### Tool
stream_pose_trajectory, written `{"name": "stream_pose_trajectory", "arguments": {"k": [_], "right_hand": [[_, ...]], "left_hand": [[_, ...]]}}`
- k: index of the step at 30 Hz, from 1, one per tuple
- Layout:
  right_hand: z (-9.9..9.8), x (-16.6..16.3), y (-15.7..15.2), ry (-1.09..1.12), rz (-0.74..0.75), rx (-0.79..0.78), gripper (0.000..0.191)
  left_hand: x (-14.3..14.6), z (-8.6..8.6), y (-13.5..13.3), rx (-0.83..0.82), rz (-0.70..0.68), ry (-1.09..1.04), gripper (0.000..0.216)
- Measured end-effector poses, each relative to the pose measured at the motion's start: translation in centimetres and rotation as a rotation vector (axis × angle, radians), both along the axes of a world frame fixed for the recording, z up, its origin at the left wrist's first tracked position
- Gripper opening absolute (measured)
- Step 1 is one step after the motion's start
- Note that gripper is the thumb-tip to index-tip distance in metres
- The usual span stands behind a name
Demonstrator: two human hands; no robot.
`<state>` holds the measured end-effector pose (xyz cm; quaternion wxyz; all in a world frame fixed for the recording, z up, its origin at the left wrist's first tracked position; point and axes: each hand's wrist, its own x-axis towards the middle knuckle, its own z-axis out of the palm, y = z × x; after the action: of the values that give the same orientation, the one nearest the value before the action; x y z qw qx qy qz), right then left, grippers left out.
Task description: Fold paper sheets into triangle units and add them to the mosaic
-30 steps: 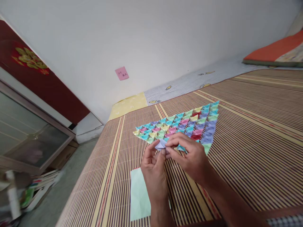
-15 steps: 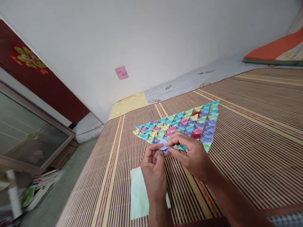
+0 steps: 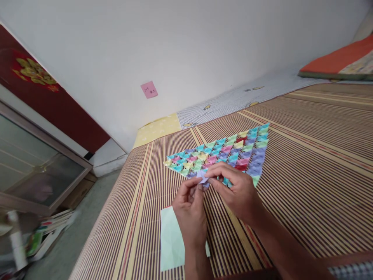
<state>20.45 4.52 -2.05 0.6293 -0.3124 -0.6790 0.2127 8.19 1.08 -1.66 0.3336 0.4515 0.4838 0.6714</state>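
My left hand [image 3: 189, 212] and my right hand [image 3: 236, 188] meet over a striped bamboo mat [image 3: 305, 175], both pinching a small folded lilac paper piece [image 3: 202, 177] between thumbs and fingertips. The piece sits at the near edge of a flat triangular patchwork [image 3: 227, 153] made of many small folded paper units in blue, green, pink, yellow, red and purple. Under my left wrist lies a pale green paper sheet [image 3: 170, 243], flat on the mat.
A white wall with a pink sticky note [image 3: 149, 89] runs behind the mat. A patterned sheet [image 3: 233, 102] and an orange cushion [image 3: 338, 62] lie at the back right. A glass-fronted cabinet [image 3: 32, 163] and stacked books [image 3: 46, 231] stand on the floor at left.
Both hands have shifted slightly up toward the patchwork's edge with the lilac piece, and the fingers have closed tighter around it. Nothing else moved.
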Motion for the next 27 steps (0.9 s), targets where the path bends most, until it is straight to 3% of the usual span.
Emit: {"name": "stream_pose_trajectory", "arguments": {"k": [4, 12, 21, 27], "right_hand": [[0.0, 0.1, 0.1, -0.010, 0.039, -0.037, 0.015], [0.6, -0.3, -0.5, 0.037, 0.109, -0.094, 0.013], [0.8, -0.8, -0.8, 0.047, 0.028, -0.049, 0.014], [0.6, -0.9, -0.9, 0.038, -0.026, -0.100, 0.010]], "left_hand": [[-0.1, 0.1, 0.1, 0.000, -0.041, -0.047, 0.012], [-0.1, -0.2, -0.1, -0.026, 0.049, -0.042, 0.020], [0.2, -0.3, -0.2, -0.039, 0.029, -0.119, 0.019], [0.2, -0.5, 0.0, -0.057, 0.019, -0.181, 0.024]]}}
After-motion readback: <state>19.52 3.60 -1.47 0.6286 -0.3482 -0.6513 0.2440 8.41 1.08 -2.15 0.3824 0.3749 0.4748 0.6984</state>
